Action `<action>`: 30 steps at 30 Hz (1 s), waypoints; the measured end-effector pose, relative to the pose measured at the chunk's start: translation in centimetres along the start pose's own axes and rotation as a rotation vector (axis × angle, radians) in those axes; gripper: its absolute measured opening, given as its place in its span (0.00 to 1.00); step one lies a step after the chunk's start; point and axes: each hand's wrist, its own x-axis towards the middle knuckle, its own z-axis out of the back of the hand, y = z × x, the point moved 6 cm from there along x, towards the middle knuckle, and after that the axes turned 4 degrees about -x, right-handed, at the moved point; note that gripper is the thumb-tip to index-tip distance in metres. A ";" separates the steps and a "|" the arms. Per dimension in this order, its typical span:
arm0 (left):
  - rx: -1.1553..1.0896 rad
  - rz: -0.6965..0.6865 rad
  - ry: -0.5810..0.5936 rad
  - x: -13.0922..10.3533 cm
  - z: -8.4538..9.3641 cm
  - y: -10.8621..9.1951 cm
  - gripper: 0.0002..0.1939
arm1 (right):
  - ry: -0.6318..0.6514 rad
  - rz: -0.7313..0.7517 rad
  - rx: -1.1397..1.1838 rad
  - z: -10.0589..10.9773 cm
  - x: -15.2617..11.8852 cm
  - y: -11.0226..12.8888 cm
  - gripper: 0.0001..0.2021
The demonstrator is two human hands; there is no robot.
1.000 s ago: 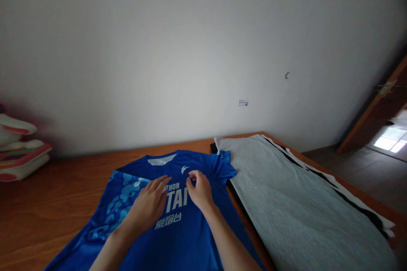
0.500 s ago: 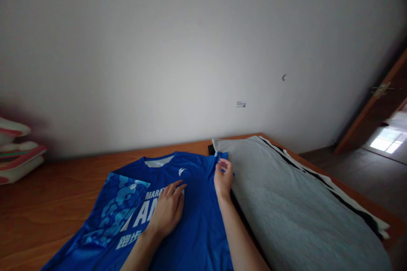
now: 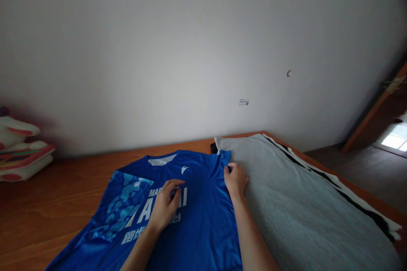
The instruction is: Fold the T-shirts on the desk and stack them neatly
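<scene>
A blue T-shirt (image 3: 206,216) with white lettering lies spread on the wooden surface, collar toward the wall. Its patterned left-side sleeve (image 3: 122,203) lies inward across the front. Over the lettering is my left hand (image 3: 165,203), open, fingers bent and thumb apart, holding nothing. My right hand (image 3: 236,180) is at the shirt's right-side sleeve (image 3: 224,159), thumb and forefinger closed at the lower corner of its hem. The other fingers of that hand rest against a grey garment (image 3: 286,194) beside the shirt.
The wooden surface (image 3: 76,186) runs along a pale wall (image 3: 152,59). White-and-red stacked items (image 3: 25,156) stand at far left. A small dark object (image 3: 214,148) sits behind the sleeve. Black and white fabric (image 3: 330,180) edges the grey garment. A door (image 3: 375,110) is at right.
My right hand has moved outward to the sleeve's hem and onto the grey garment's edge. My left hand's fingers have curled and lifted slightly. The view has shifted a little.
</scene>
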 end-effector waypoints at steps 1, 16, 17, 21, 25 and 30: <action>-0.028 0.012 -0.001 0.0 0.0 0.1 0.17 | 0.017 0.005 0.035 -0.3 0.2 0.1 0.10; -1.232 0.816 0.006 -0.9 -3.8 1.7 0.31 | 0.812 0.165 0.673 -2.8 -4.1 7.5 0.27; -1.231 0.806 0.017 -0.9 -3.8 1.7 0.33 | 0.809 0.129 0.703 -3.0 -4.2 7.4 0.28; -1.208 0.696 0.077 -0.8 -3.9 1.4 0.41 | 0.583 0.046 0.705 -3.8 -3.0 5.8 0.29; -1.183 0.685 0.057 -0.8 -3.9 1.6 0.38 | 0.493 0.033 0.680 -4.3 -2.4 4.8 0.28; -1.038 0.681 -0.004 -0.5 -3.6 2.3 0.24 | 0.519 0.121 0.624 -3.8 -3.2 5.3 0.22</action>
